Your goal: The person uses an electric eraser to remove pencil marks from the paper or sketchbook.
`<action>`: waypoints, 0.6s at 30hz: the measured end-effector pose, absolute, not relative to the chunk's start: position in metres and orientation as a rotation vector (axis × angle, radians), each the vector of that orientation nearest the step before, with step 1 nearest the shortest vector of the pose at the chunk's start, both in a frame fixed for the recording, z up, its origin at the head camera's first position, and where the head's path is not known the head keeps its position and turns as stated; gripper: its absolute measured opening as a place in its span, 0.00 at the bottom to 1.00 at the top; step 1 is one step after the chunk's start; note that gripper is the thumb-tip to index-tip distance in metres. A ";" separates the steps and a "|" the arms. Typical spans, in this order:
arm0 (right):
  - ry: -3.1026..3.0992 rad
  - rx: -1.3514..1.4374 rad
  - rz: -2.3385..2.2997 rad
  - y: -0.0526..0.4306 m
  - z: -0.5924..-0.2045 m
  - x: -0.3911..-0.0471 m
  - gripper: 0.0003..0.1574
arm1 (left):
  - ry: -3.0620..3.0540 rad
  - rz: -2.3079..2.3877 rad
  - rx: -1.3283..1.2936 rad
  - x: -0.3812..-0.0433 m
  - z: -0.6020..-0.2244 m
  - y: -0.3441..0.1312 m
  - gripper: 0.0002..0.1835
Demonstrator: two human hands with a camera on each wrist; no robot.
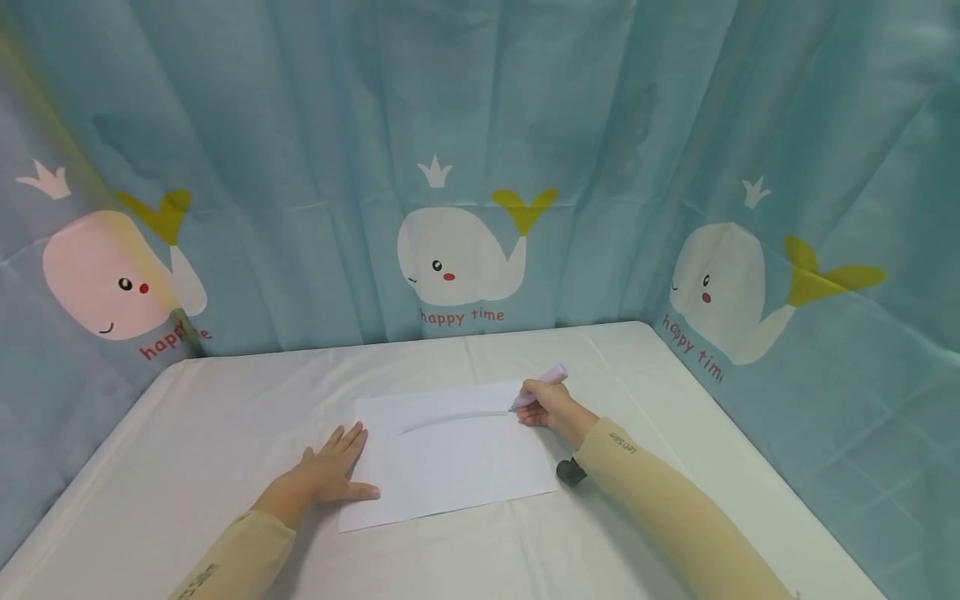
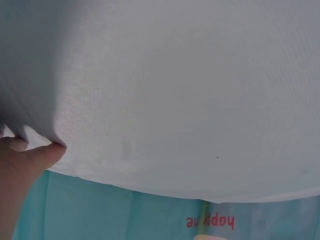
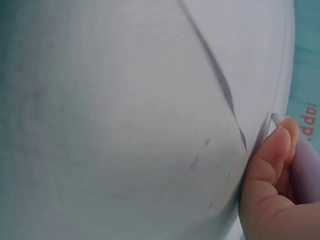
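A white sheet of paper (image 1: 457, 467) lies on the table. My left hand (image 1: 330, 473) rests on its left edge with the fingers spread and the thumb on the sheet. My right hand (image 1: 553, 410) pinches a light purple marker (image 1: 556, 373) near the paper's upper right corner, its tip at the end of a curved grey line (image 1: 442, 417) across the upper part. From the right wrist view, thumb and finger press on the marker (image 3: 305, 170), with the paper's slightly raised edge beside them. In the left wrist view only some fingers (image 2: 47, 154) show.
White cloth (image 1: 247, 417) covers the table. A small black object (image 1: 571, 472) lies by the paper's right edge, partly hidden under the right forearm. Teal curtains (image 1: 300, 167) with whale prints stand around the table's back and sides.
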State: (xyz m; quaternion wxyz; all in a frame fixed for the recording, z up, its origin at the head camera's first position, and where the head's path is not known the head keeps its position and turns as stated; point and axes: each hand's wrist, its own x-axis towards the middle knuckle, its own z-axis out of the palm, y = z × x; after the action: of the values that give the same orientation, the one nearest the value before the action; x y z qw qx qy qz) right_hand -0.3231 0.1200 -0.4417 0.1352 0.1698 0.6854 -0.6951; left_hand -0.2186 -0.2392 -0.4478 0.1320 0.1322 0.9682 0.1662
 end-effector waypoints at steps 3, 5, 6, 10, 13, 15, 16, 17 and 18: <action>2.009 0.467 -1.973 0.120 -0.442 -0.323 0.08 | 2.810 0.486 0.387 -0.218 -0.447 -0.239 0.61; 2.018 0.455 -1.953 0.120 -0.443 -0.323 0.09 | 2.812 0.489 0.387 -0.218 -0.448 -0.239 0.61; 2.020 0.454 -1.951 0.120 -0.443 -0.322 0.09 | 2.812 0.491 0.385 -0.217 -0.448 -0.239 0.61; 2.025 0.454 -1.953 0.119 -0.443 -0.321 0.09 | 2.810 0.494 0.384 -0.216 -0.448 -0.238 0.61; 2.028 0.450 -1.948 0.119 -0.442 -0.320 0.09 | 2.810 0.491 0.387 -0.217 -0.448 -0.238 0.61; 2.031 0.438 -1.942 0.119 -0.442 -0.321 0.09 | 2.812 0.494 0.390 -0.217 -0.448 -0.238 0.61; 2.029 0.439 -1.939 0.119 -0.442 -0.321 0.09 | 2.813 0.493 0.391 -0.217 -0.448 -0.238 0.61; 2.030 0.438 -1.938 0.119 -0.442 -0.321 0.09 | 2.813 0.492 0.389 -0.218 -0.449 -0.239 0.61; 2.029 0.439 -1.943 0.119 -0.442 -0.321 0.09 | 2.812 0.491 0.389 -0.218 -0.450 -0.239 0.61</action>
State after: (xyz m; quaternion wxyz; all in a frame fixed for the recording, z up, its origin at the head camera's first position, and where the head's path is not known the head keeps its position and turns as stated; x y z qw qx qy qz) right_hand -0.3210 0.1190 -0.4421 0.1487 0.1527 0.7057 -0.6757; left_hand -0.2182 -0.2388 -0.4495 0.1299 0.1337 0.9678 0.1689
